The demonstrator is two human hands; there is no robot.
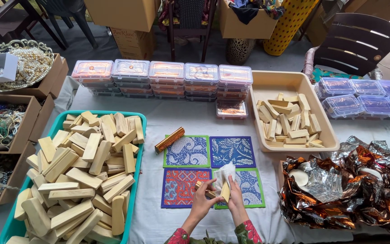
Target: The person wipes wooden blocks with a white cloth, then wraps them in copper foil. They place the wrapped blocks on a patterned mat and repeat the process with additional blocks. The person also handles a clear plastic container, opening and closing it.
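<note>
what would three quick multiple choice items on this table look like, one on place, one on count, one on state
1. Where does the gold wrapped block lie?
A. in the teal tray
B. on the cloth by the top left mat
C. in the beige tray

2. How many patterned mats lie in the middle?
A. two
B. four
C. six

3. What is the right hand doing?
A. resting flat on the table
B. holding a bare wooden block with white paper
C. lifting a lid

Answers: 1 B, it lies at that mat's upper left corner. 2 B, two rows of two. 3 B, its fingers grip the block and the paper.
</note>
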